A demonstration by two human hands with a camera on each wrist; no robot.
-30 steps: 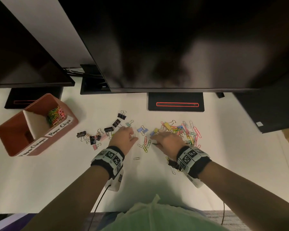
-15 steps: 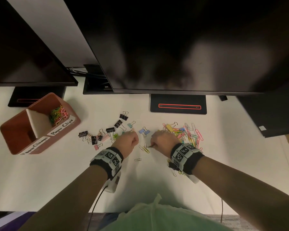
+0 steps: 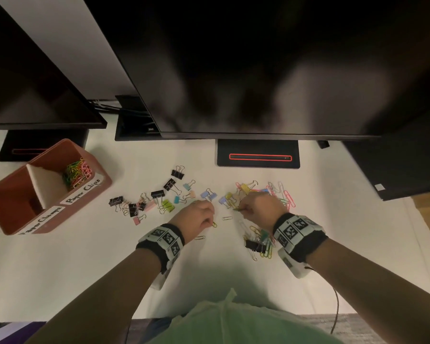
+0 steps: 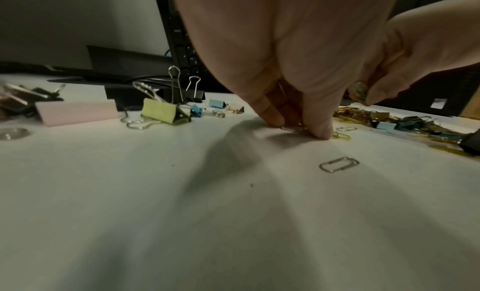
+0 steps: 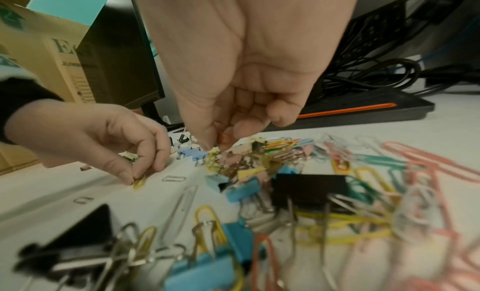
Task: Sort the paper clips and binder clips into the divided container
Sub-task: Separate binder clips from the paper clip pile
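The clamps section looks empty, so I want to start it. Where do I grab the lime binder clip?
The lime binder clip lies on its side, one wire handle raised. Come from above and pinch its folded body across the flat faces; the loose handles would probably swing.

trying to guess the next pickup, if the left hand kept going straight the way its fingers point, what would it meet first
Its fingers point down, so the left hand would meet the white table top at once: its fingertips already pinch a small yellow wire paper clip lying there. Nothing else lies in between, as far as the views show.
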